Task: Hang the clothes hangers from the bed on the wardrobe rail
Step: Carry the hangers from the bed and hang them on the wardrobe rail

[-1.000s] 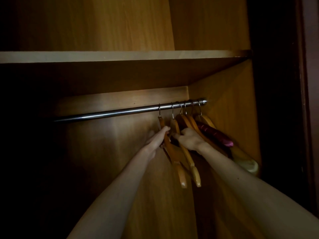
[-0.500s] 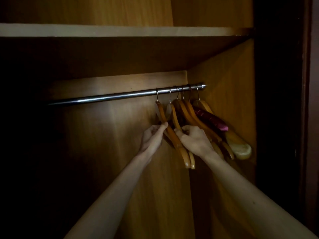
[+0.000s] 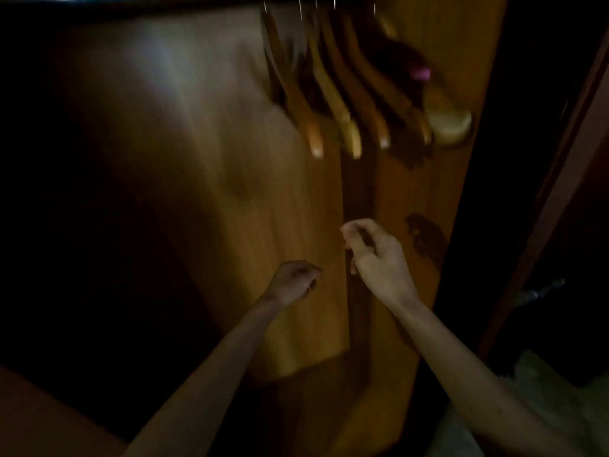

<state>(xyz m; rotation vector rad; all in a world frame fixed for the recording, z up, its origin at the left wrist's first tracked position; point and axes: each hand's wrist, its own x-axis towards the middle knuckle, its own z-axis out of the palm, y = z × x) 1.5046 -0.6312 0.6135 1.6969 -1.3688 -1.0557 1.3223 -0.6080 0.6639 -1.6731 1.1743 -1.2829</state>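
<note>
Both bare forearms reach up and forward from the bottom of the view, side by side and apart. The left hand (image 3: 294,282) sits lower, its back toward the camera and its fingers curled loosely inward, holding nothing. The right hand (image 3: 375,255) is raised a little higher and further forward, wrist bent slightly, with its fingers (image 3: 349,229) hooked loosely and the thumb below them; it too holds nothing. The hands are near each other without touching. Motion blur softens the fingertips.

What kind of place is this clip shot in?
Most likely the inside of a bedroom wardrobe: wooden hangers hang in a row at the top, against wood-grain panels, with a dark door at the right.
</note>
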